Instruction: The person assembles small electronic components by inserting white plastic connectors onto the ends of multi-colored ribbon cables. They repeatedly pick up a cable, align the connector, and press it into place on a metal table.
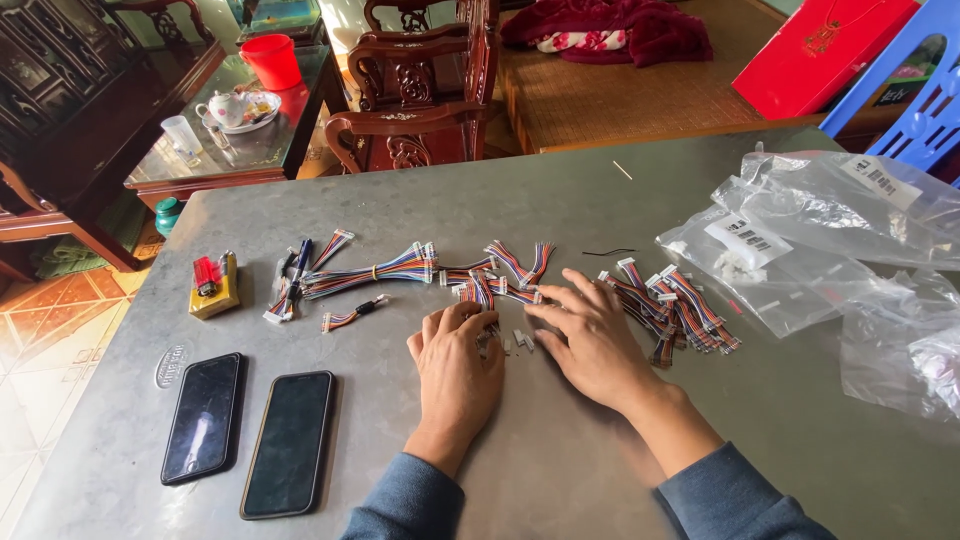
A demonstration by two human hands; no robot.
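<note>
Two dark phones (248, 432) lay side by side near the tabletop's (560, 470) front left corner. The left hand (458, 368) and right hand (590, 338) rested palm-down at mid-table, fingers loosely curled over small white connectors (521, 340), perhaps three or four; whether either pinched one was unclear. Beyond them lay several bundles of coloured wires (400, 268). One red lighter (206, 275) sat by the left edge, and about three clear bags (800, 240) by the right.

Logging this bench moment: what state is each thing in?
left hand: palm down, fingers curled over small white connectors
right hand: flat on table, fingertips at the wires
wire harnesses: loose, scattered
two phones: screens dark
plastic bags: crumpled, lying flat
lighter: lying on a yellow block
</note>
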